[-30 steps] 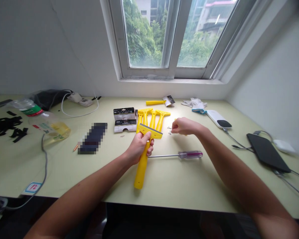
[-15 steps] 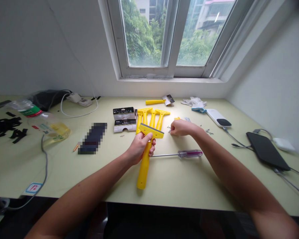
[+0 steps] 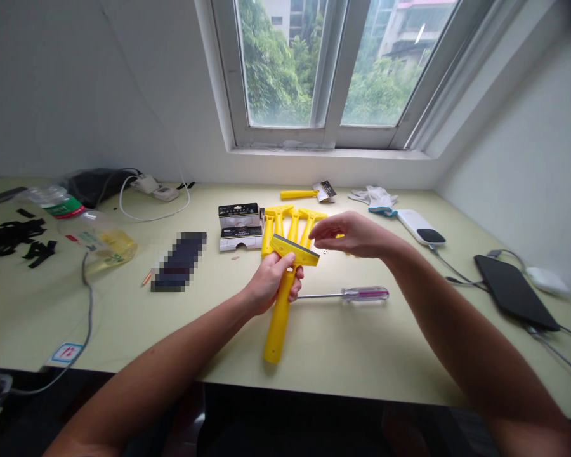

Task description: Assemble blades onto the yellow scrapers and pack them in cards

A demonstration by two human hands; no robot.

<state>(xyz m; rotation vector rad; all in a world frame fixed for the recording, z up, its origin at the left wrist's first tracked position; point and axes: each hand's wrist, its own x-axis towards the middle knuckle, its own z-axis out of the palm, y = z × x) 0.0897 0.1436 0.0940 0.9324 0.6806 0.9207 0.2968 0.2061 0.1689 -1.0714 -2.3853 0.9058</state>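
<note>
The left hand (image 3: 271, 284) is wrapped around the handle of a yellow scraper (image 3: 280, 324). Its fingers curl shut on the handle, just under the wide head. The scraper's long side runs from the round end near the person, up and a little to the right, away from the body. The head with its metal blade sits at the far end, tilted across the top.

The right hand (image 3: 352, 233) is up in the air, with nothing to be seen in it. Its fingers lie close together and bend a little, and they point left to the scraper's head, just beside it. The left hand is the nearer one, since it is on the handle.

A screwdriver (image 3: 365, 293) with a clear purple handle lies on the green table (image 3: 124, 330), to the right of the scraper. Past the hands lie more yellow scrapers (image 3: 285, 228), two small boxes (image 3: 240, 219), and white work gloves (image 3: 375, 198).
</note>
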